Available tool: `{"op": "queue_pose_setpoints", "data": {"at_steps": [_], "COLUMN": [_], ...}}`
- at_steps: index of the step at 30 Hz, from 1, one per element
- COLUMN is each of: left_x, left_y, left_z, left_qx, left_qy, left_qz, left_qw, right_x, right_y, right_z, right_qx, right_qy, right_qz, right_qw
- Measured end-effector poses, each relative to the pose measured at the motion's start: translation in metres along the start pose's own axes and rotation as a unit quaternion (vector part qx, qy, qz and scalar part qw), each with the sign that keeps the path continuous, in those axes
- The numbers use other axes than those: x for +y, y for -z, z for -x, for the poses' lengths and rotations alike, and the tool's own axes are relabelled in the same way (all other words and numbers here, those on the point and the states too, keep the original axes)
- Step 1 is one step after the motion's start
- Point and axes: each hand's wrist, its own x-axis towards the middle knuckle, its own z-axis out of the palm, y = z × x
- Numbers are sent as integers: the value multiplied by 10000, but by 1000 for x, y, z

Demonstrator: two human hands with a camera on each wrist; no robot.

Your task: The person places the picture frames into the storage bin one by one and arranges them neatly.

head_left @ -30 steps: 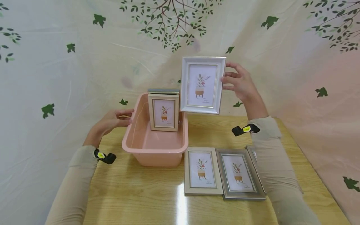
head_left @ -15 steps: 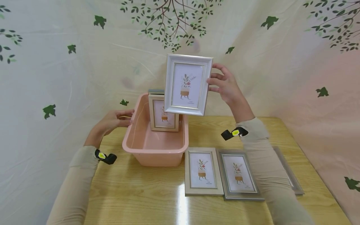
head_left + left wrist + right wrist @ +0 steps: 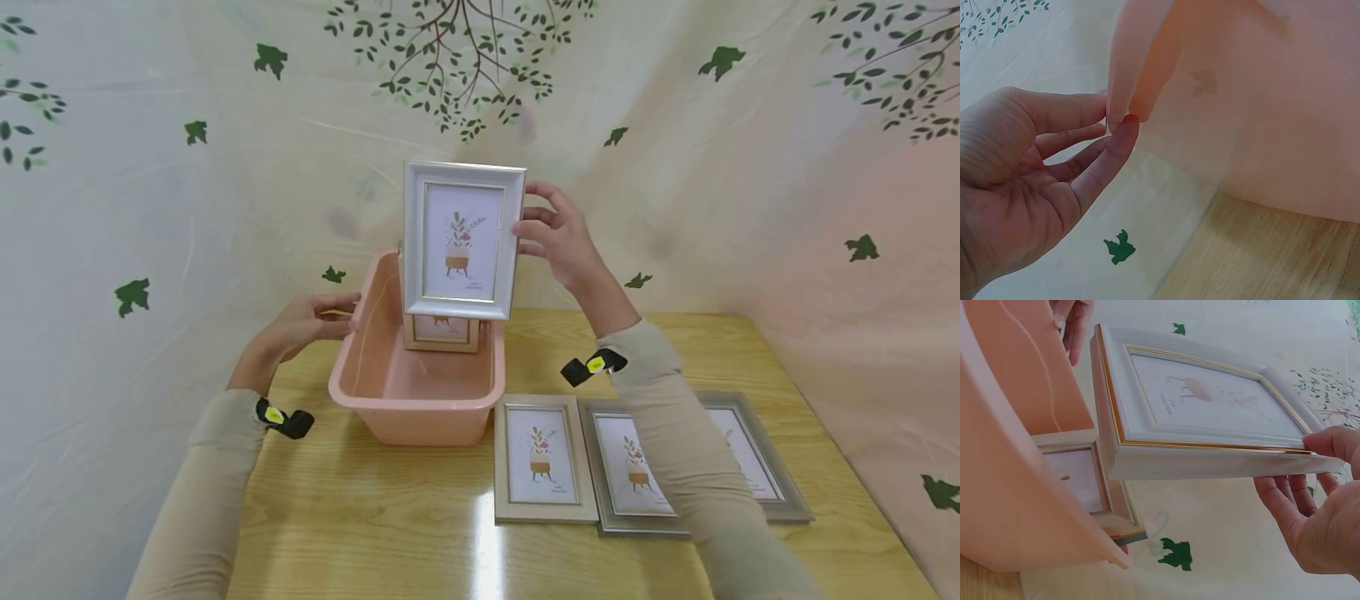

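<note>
My right hand (image 3: 558, 237) grips a white picture frame (image 3: 465, 304) by its right edge, thumb on the front and fingers behind. The frame hangs upright over the back of a pink plastic basin (image 3: 417, 403). Inside the basin a cream picture frame (image 3: 442, 344) stands against the back, mostly covered by the white one in the head view. In the right wrist view a dark-edged frame (image 3: 1130, 538) shows behind the cream one. My left hand (image 3: 311, 323) pinches the basin's left rim (image 3: 1124, 94) between thumb and fingers.
On the wooden table (image 3: 360, 517), right of the basin, lie a cream frame (image 3: 512, 510), a grey-brown frame (image 3: 611, 521) and another grey frame (image 3: 787, 500). My right sleeve (image 3: 697, 450) partly covers the last two. A leaf-patterned cloth (image 3: 675, 167) hangs behind.
My right hand has carried the white frame leftward from beside the basin to over its back part, and slightly down in the last half second. My left hand stays on the rim.
</note>
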Motion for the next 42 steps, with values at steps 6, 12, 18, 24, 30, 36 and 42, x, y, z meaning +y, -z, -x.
{"op": "queue_pose_setpoints", "data": {"at_steps": [6,12,18,24,30,36,42], "left_x": [1,3,1,1,2,3,2], "left_y": [0,0,0,1,1,2,2], "left_z": [-1,-1,-2,-2,-2,-1,-2], "left_qx": [-36,-14,-27,-32,-10,1,-25], "left_qy": [-13,23,-23,-2,35,114,53], "left_qz": [-5,-103,-137,-114,-113,-48,20], "left_qw": [10000,9999,9999,9999,9999,9999,10000], "right_x": [13,24,31,33,38,44,48], "right_y": [-8,-11,-9,-11,-16,-17,-15], "right_z": [-1,-2,-3,-5,-7,-5,-2], "right_qx": [-70,-22,49,70,5,-53,-220], "right_qy": [144,110,65,113,105,-103,-169], "right_qz": [-185,-171,-216,-387,-394,-156,83], "right_qw": [9997,9998,9997,9992,9992,9998,9996]}}
